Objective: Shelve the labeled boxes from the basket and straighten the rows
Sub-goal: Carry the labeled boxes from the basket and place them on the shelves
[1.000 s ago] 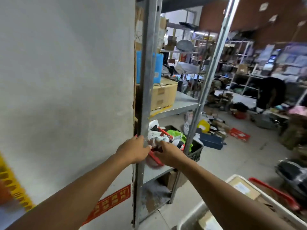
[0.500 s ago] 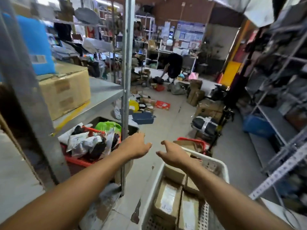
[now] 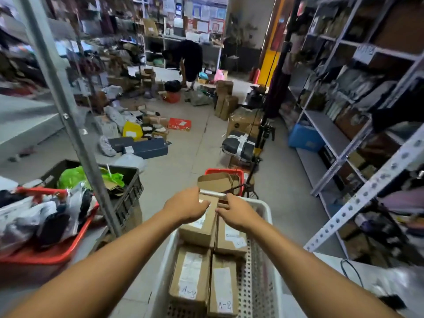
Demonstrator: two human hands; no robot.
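Four labeled cardboard boxes (image 3: 192,273) lie in two rows of two inside the white basket (image 3: 260,267) on the floor (the near two read "A-2"). Both hands reach over its far end: the left hand (image 3: 185,206) rests on the far-left box (image 3: 199,222), fingers loosely bent, and the right hand (image 3: 235,212) hangs above the far-right box (image 3: 231,241), its fingers hidden so I cannot tell their grip.

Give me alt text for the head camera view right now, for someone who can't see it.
Both hands, left hand and right hand, reach into a white basket of labeled cardboard boxes in a cluttered warehouse aisle. A red basket of bagged items sits on the left, metal shelving lines the right, and parcels litter the floor ahead.
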